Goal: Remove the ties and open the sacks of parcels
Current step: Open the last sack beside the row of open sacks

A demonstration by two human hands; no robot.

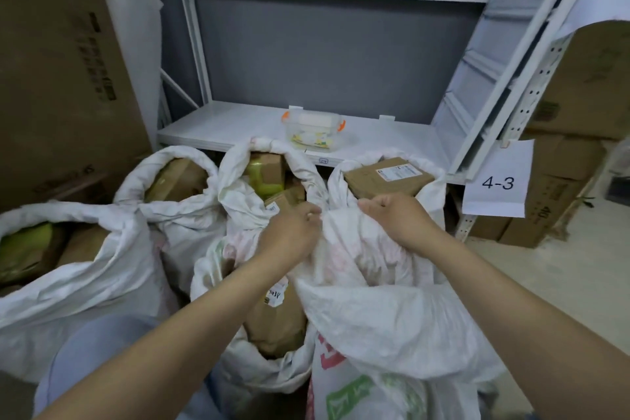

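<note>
Several white woven sacks of brown parcels stand on the floor in front of me. The right-hand sack [361,249] holds a flat cardboard parcel [388,177] with a label. My left hand [293,232] and my right hand [395,215] both grip the near rim of this sack, fingers curled into the cloth. The sacks at the left [85,249], back left [177,181] and middle [266,174] have open mouths with rolled rims. Between my arms another open sack shows a brown parcel [276,324]. I can see no tie.
A white metal shelf [238,123] behind the sacks carries a clear plastic box with orange clips [313,129]. Large cardboard boxes [61,61] stand at the left and more at the right [552,181]. Paper labels reading 4-3 [497,181] hang on the right rack.
</note>
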